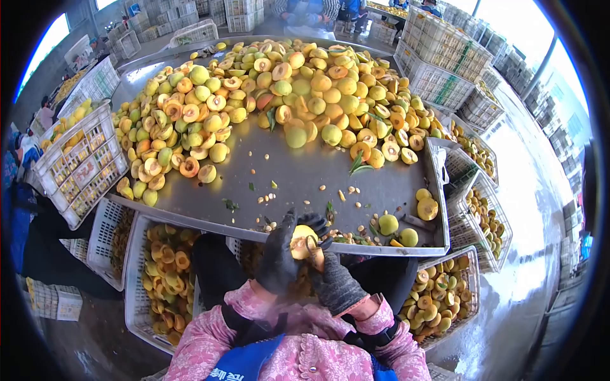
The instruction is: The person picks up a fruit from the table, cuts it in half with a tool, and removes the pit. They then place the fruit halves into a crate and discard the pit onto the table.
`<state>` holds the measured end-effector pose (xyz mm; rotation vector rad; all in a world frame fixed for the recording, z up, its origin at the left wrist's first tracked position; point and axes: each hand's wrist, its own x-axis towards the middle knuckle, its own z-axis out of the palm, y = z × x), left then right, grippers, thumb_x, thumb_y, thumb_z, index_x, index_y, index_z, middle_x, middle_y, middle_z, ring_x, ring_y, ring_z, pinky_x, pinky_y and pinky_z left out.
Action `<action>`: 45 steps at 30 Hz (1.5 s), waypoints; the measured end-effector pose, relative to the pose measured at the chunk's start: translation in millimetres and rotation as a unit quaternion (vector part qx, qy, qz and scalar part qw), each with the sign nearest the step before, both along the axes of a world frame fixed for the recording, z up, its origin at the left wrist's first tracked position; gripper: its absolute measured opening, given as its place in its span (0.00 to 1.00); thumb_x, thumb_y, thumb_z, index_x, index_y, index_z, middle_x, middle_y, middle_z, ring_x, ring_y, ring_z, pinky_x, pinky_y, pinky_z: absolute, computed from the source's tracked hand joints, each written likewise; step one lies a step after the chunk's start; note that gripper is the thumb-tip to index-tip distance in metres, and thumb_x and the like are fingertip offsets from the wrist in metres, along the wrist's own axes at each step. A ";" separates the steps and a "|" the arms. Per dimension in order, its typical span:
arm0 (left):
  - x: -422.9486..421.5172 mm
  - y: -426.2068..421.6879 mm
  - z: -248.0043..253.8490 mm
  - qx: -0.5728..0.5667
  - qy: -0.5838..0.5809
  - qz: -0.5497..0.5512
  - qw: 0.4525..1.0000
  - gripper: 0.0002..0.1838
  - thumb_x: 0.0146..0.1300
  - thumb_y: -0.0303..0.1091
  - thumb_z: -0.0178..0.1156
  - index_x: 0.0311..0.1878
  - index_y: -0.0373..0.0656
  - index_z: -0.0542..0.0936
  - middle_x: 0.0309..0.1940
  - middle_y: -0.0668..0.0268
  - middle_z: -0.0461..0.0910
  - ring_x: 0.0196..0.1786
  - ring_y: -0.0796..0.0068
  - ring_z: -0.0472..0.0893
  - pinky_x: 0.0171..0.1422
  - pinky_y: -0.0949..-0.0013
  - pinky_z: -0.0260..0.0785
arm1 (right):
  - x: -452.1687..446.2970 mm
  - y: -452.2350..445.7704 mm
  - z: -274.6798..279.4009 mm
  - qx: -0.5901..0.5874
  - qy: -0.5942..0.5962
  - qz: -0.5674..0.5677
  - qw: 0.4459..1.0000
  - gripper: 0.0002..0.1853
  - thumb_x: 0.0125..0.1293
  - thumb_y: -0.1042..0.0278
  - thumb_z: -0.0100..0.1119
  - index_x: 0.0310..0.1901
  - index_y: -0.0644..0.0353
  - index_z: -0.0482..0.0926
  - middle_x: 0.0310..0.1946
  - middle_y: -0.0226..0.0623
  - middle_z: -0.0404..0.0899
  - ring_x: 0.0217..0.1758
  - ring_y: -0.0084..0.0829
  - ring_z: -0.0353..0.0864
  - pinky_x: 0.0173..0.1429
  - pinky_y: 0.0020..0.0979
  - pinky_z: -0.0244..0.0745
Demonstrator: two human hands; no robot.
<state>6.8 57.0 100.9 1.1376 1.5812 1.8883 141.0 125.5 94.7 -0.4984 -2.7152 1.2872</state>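
The left hand [278, 257], in a dark glove, is curled around a yellow fruit [301, 245], its dark fingers wrapped about the far side and its grasp closed on it. The fruit's pale cut side shows, and it sits at the near edge of the worktop [286, 168], around the middle of that edge. The right hand [335, 286], in a grey knitted glove, is bent tight around a small loop tool [311, 242], whose thin ring lies against the fruit; the grip on its lower end is too small to make out.

A broad heap of fruit [311, 95], some whole and some split, covers the worktop from its far edge down along the left edge. A few loose fruits [427, 209] lie by the near right corner. Pale pits [323, 188] and green leaves [359, 166] are scattered between the heap and the near edge. Below that edge stand a left crate [135, 286] and a right crate [475, 270], both holding fruit, and a tilted crate [82, 168] leans at the left edge.
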 end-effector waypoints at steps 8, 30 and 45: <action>-0.5 1.5 -52.2 -0.043 -0.001 0.047 0.998 0.20 0.62 0.32 0.50 0.53 0.29 0.69 0.41 0.51 0.79 0.42 0.59 0.80 0.50 0.62 0.71 | -1.9 -6.3 -26.0 0.083 0.113 0.037 0.989 0.11 0.59 0.70 0.48 0.43 0.59 0.74 0.37 0.38 0.73 0.46 0.37 0.71 0.52 0.39 0.64; -9.3 -21.1 -37.1 0.109 -0.164 0.119 0.973 0.14 0.63 0.24 0.53 0.52 0.34 0.70 0.46 0.56 0.76 0.49 0.68 0.77 0.54 0.66 0.73 | 36.8 15.5 -40.1 -0.768 -0.150 0.049 0.621 0.26 0.57 0.71 0.61 0.57 0.58 0.66 0.25 0.31 0.74 0.23 0.25 0.73 0.26 0.28 0.70; -188.4 -16.9 -17.4 -0.248 0.094 0.163 0.950 0.17 0.59 0.35 0.56 0.49 0.37 0.76 0.42 0.58 0.78 0.47 0.60 0.77 0.56 0.64 0.68 | 32.7 5.3 -168.1 -0.069 -0.135 0.126 0.980 0.15 0.60 0.65 0.51 0.46 0.64 0.72 0.45 0.56 0.73 0.45 0.52 0.74 0.47 0.41 0.71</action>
